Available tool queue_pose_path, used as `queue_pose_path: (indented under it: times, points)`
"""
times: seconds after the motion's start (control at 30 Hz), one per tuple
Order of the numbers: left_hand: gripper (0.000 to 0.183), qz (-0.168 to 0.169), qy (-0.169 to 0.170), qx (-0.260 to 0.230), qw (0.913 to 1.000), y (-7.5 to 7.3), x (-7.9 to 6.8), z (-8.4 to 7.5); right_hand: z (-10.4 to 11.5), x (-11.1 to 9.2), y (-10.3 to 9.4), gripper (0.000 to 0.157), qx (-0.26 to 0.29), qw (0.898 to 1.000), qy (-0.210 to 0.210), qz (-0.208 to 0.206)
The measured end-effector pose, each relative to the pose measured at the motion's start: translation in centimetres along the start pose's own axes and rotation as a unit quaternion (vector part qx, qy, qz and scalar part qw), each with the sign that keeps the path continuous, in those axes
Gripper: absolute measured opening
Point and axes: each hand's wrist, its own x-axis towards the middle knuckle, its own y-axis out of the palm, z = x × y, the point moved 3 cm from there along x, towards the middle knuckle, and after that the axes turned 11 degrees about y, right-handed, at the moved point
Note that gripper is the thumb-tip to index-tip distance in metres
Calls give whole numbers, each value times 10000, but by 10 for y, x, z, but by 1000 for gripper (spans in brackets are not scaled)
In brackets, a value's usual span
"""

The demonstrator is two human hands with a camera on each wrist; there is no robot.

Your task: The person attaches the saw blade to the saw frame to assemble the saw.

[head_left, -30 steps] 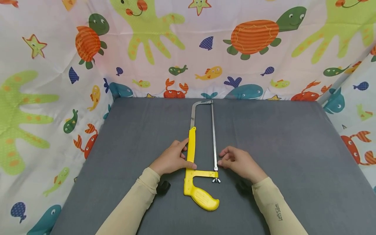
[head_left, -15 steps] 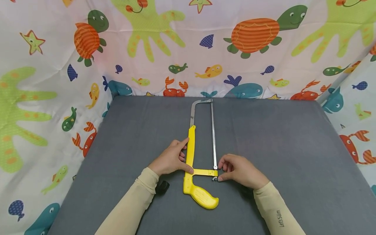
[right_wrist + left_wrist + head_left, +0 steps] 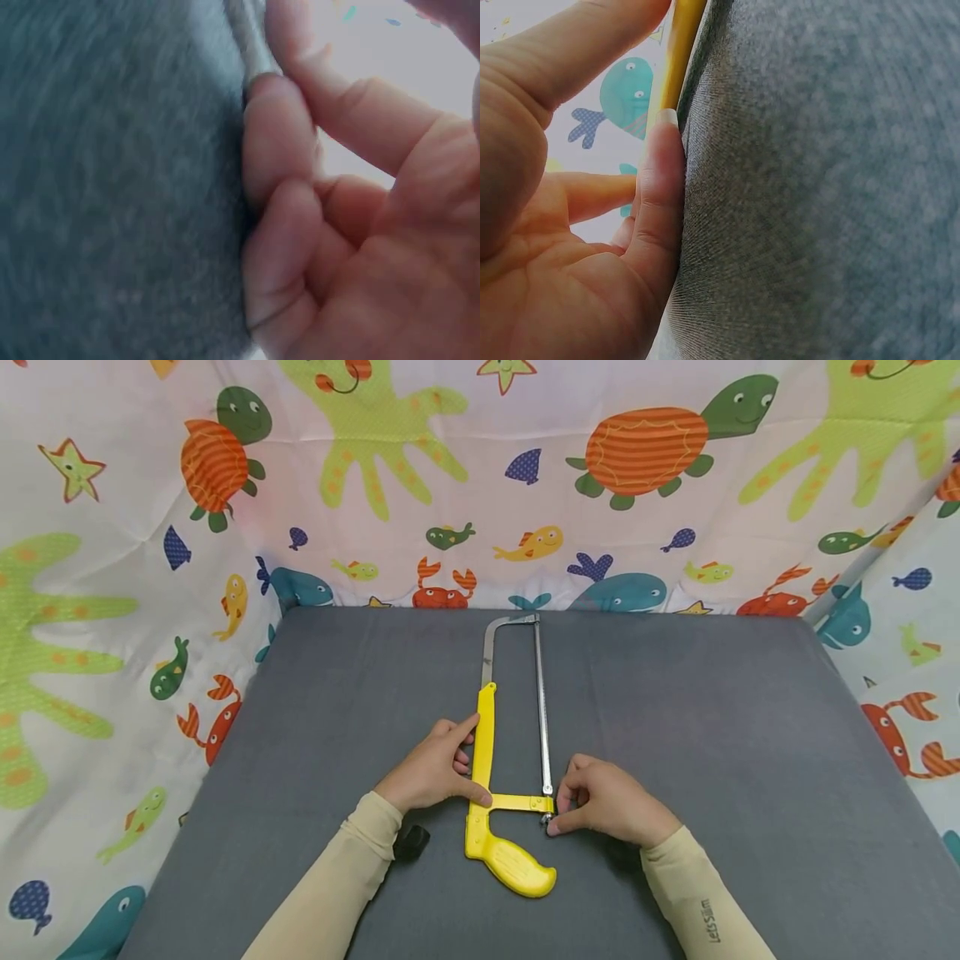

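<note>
- Hacksaw (image 3: 483, 760): flat on the desk (image 3: 712, 735); likely stiff, moderately heavy; lift by the handle (image 3: 520, 867).
- Left hand (image 3: 435, 766): thumb and forefinger spread, touching the frame (image 3: 486, 717).
- Right hand (image 3: 615, 799): at the wing nut (image 3: 545, 819) (cannot tell whether pinching); probably slick, grip both sides.

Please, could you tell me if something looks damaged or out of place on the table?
Nothing stands out. The hacksaw lies on the gray cloth, its blade looks straight and joined at both ends, and no spill shows. The wing nut is partly hidden by the right hand, so I cannot judge it.
</note>
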Motion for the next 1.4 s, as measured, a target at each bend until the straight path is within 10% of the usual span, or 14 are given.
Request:
queue_pose_path:
  times: [0.3, 1.4]
  points:
    - [132, 37, -103, 55, 9999, -1, -1, 0, 8, 2, 10, 44, -184, 9987, 438, -181]
    - [122, 54, -46, 255, 9996, -1, 0, 1, -1, 0, -2, 23, 73, 9997, -148, 182]
